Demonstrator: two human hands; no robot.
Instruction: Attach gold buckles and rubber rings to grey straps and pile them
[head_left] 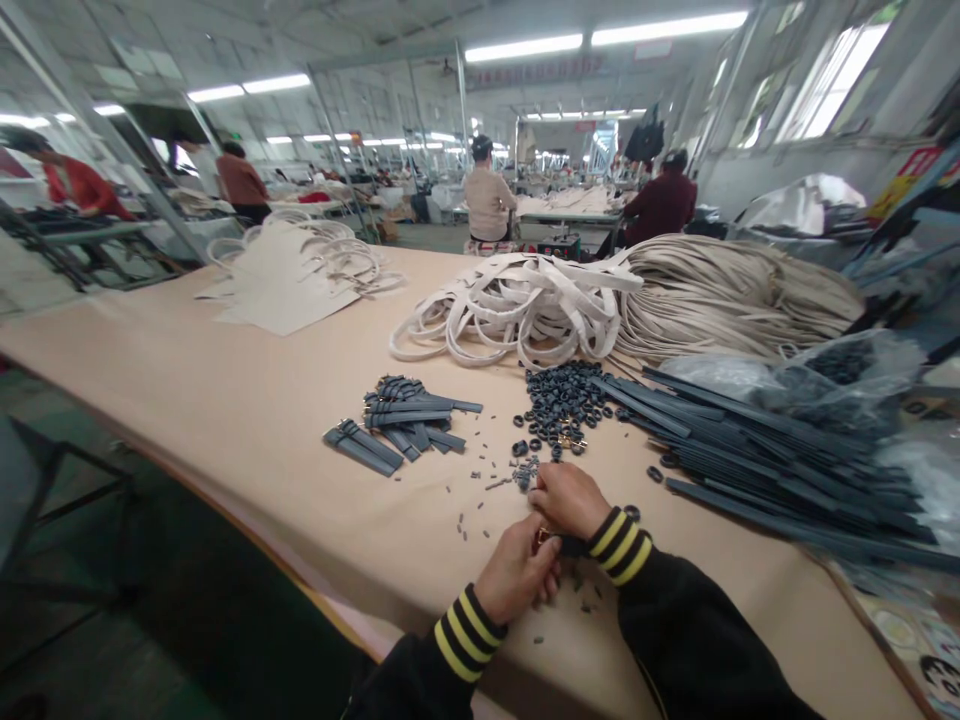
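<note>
My left hand (516,572) is closed near the table's front, its thumb and fingers pinching a dark strap (574,546) with a small gold-coloured metal piece (541,537), perhaps a buckle, at its end. Right above it, my right hand (571,500) is closed with bent fingers, touching the left one; whatever is in its fingertips is hidden. Small dark cut bits (525,473) lie scattered around both hands. Just beyond is a heap of dark ring-shaped loops (566,392), with a few gold-coloured metal parts (574,442) at its near edge.
Short dark straps with metal ends (412,412) are piled left of the loops. Long dark strips (772,470) lie to the right, beside clear plastic bags (847,375). Pale looped straps (517,310), a bundle of beige cords (727,290) and pale panels (289,285) lie farther back. Several people work beyond.
</note>
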